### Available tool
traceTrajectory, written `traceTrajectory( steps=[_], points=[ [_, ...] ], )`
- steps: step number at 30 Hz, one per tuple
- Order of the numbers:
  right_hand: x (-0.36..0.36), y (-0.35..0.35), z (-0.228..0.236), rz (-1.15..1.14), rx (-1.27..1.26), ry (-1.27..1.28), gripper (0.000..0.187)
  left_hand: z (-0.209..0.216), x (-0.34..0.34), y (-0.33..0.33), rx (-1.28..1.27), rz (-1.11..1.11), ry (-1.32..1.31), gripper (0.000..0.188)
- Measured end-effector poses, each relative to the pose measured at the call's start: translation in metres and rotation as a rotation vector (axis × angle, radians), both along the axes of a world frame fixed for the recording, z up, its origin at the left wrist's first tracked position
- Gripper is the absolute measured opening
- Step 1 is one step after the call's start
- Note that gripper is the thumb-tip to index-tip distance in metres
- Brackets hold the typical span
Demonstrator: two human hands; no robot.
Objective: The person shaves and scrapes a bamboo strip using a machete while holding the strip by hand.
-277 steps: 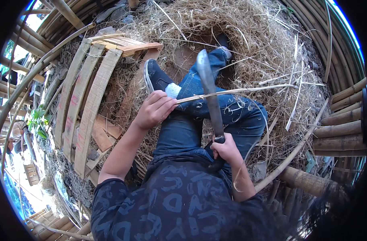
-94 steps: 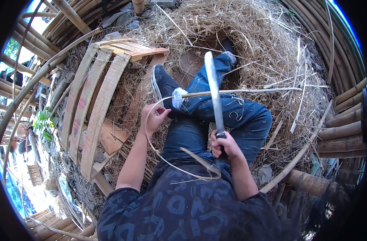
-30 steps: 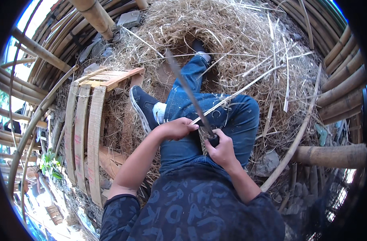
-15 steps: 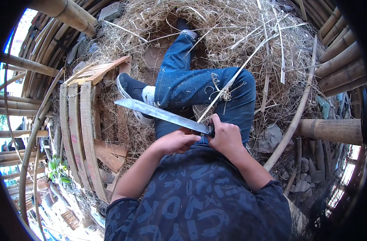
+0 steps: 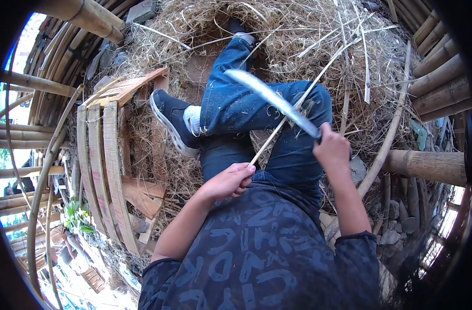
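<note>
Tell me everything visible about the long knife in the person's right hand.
The long knife has a bright, metal-looking blade, slightly blurred, and a handle mostly hidden in the closed right hand. From the fist, the blade slants toward the picture's upper left, crossing in view over the pale strip and blue jeans; whether it touches either is unclear.

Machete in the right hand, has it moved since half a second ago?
Yes. Judged against the slatted wooden crate, the machete in the right hand has moved rightward and up the picture, away from the crate.
</note>
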State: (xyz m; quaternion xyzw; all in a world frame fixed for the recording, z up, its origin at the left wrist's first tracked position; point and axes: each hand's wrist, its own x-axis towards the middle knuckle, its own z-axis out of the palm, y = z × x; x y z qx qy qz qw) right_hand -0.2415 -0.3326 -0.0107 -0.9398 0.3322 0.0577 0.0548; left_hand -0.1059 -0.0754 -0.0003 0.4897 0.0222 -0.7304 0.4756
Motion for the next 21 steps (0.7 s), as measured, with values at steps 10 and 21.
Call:
traceTrajectory(
  steps=[10, 21],
  points=[
    [0.003, 0.047, -0.007, 0.17, 0.258, -0.182, 0.028, 0.002, -0.001, -0.005, 0.026, -0.108, -0.2, 0.025],
    [0.009, 0.038, -0.02, 0.296, 0.129, -0.188, 0.022, -0.008, -0.004, -0.002, 0.014, -0.059, -0.124, 0.026]
  ],
)
